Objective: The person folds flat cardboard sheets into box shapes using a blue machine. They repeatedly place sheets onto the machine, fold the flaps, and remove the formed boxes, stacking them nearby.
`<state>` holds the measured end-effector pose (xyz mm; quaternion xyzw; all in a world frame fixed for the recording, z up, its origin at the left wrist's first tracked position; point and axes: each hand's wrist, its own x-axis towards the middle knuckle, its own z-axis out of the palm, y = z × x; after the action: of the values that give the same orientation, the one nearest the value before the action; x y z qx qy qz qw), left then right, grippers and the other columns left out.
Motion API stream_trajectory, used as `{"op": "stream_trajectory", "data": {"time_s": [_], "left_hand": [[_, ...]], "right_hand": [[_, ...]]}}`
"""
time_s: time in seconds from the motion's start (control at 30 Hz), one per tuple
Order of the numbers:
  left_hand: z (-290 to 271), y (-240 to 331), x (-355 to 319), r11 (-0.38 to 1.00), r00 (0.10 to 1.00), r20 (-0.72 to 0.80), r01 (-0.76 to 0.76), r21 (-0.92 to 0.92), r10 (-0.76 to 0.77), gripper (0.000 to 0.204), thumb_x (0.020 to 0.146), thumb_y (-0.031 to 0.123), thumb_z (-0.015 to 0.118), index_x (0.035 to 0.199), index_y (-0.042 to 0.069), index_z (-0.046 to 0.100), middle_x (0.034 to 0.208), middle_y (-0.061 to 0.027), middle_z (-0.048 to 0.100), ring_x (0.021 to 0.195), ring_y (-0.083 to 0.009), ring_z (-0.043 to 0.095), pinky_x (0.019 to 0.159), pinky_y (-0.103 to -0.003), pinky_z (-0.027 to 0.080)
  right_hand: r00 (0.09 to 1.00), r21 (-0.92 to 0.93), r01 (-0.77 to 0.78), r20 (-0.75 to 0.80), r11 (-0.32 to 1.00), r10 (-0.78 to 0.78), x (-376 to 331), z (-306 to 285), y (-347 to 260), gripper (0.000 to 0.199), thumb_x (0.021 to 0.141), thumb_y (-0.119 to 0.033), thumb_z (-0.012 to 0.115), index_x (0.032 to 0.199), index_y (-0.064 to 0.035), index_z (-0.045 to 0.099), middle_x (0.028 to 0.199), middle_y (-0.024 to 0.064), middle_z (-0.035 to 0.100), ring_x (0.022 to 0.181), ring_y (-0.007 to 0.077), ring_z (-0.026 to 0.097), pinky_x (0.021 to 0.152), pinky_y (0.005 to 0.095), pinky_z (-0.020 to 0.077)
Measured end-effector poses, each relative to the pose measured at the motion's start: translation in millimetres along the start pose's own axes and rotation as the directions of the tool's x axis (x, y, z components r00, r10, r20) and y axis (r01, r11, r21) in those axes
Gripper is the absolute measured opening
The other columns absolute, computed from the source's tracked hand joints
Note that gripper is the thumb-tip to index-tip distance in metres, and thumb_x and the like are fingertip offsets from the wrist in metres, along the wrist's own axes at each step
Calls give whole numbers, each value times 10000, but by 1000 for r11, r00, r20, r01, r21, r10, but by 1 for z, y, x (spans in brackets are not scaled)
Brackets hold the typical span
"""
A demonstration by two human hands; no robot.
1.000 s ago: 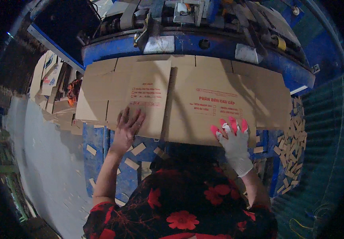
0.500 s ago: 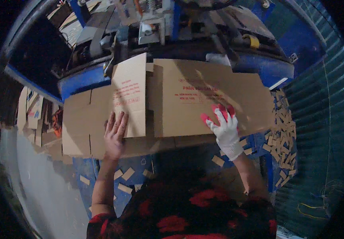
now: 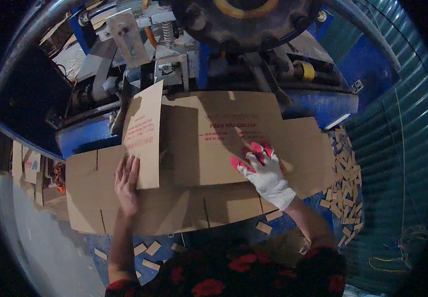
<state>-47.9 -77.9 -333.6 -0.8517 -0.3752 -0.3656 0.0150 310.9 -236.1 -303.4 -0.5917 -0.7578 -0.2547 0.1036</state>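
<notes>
head: cardboard sheet (image 3: 209, 148) under both hands' fingers (image 3: 256, 151)

Blue machine counter (image 3: 92, 137) carrying flat cardboard sheets; floor (image 3: 50, 247) below littered with offcuts.

Top cardboard sheet (image 3: 214, 143) lies flat on the stack, its left flap (image 3: 142, 133) folded up and tilted. Lower sheets (image 3: 90, 198) stick out toward the left and the near edge. Small cardboard scraps (image 3: 347, 168) are scattered on the floor at right and under the counter's near edge. More flat cardboard (image 3: 28, 168) is stacked at far left.
</notes>
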Motion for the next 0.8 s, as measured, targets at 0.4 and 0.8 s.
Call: {"op": "stream_trajectory", "data": {"time_s": [0.4, 0.8], "left_hand": [[91, -36, 167, 976, 973, -146, 156, -152, -178, 536, 798, 97, 563, 1329, 142, 503, 1264, -148, 500, 1027, -348, 536, 845, -446, 445], [-1, -74, 43, 858, 846, 193, 512, -32, -498, 399, 807, 138, 656, 1201, 129, 600, 1242, -96, 565, 1139, -274, 528, 964, -392, 410]], "right_hand": [[982, -213, -3, 186, 977, 44, 152, 75, 142, 611, 750, -49, 620, 1321, -218, 483, 1281, 119, 510, 1179, 346, 483, 923, 426, 452], [866, 241, -499, 133, 832, 481, 74, 37, 138, 566, 798, -203, 676, 1327, -89, 508, 1166, 180, 597, 1048, 336, 582, 886, 412, 480]]}}
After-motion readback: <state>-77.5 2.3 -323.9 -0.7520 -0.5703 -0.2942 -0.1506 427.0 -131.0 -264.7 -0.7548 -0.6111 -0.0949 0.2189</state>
